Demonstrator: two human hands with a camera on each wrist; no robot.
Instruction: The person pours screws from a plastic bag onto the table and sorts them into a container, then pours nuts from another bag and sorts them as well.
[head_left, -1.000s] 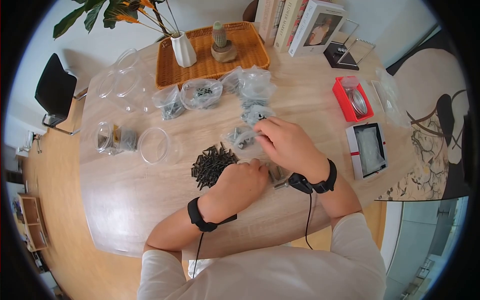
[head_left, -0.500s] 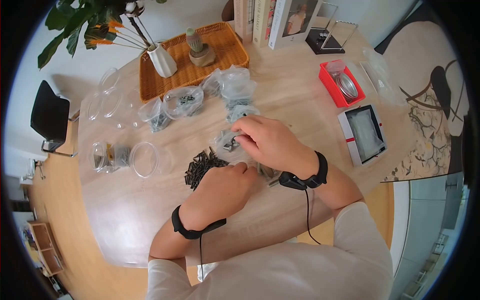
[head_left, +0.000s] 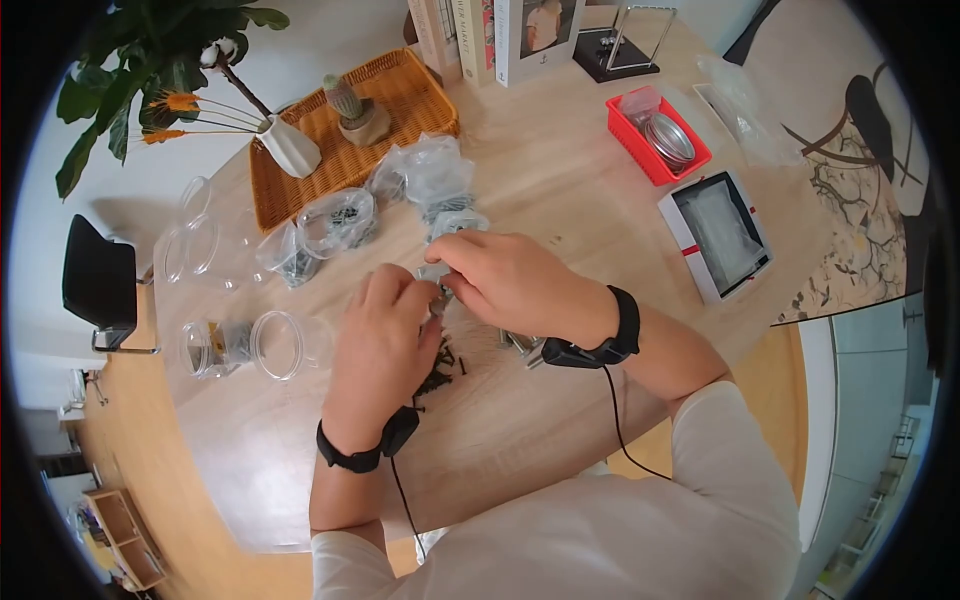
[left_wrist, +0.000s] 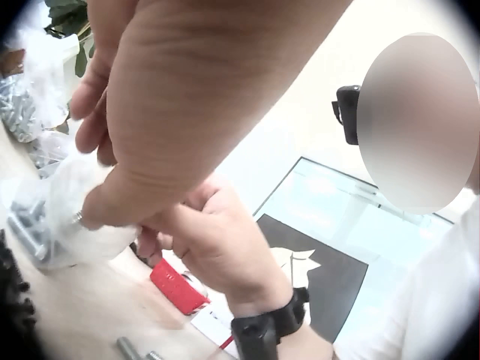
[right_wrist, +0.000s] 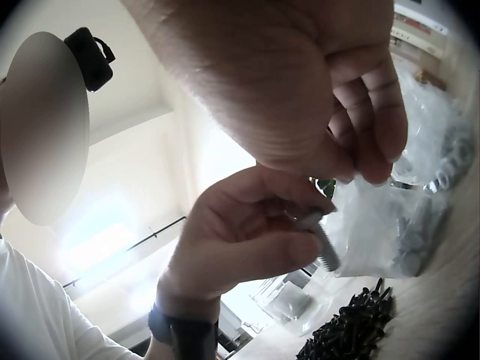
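Note:
My left hand (head_left: 380, 350) pinches a silver bolt (right_wrist: 324, 246), its threaded end sticking out past the thumb. Right beside it, my right hand (head_left: 525, 285) grips the upper edge of a clear plastic bag (right_wrist: 356, 236). Several silver bolts (left_wrist: 30, 229) lie inside this bag, close over the table. A pile of black screws (right_wrist: 349, 326) is under the left hand, which hides most of it in the head view. A few loose silver bolts (head_left: 522, 348) lie on the table below the right hand.
Further bags of metal hardware (head_left: 440, 190) stand behind the hands. Clear round containers (head_left: 277, 345) are at the left. A wicker tray (head_left: 430, 105) with a vase and cactus sits at the back. At the right are a red basket (head_left: 632, 143) and a white box (head_left: 690, 255).
My left hand has moved up from the table beside the black screws to the bag, with a bolt now showing in its fingers. My right hand keeps hold of the bag. The head view has shifted.

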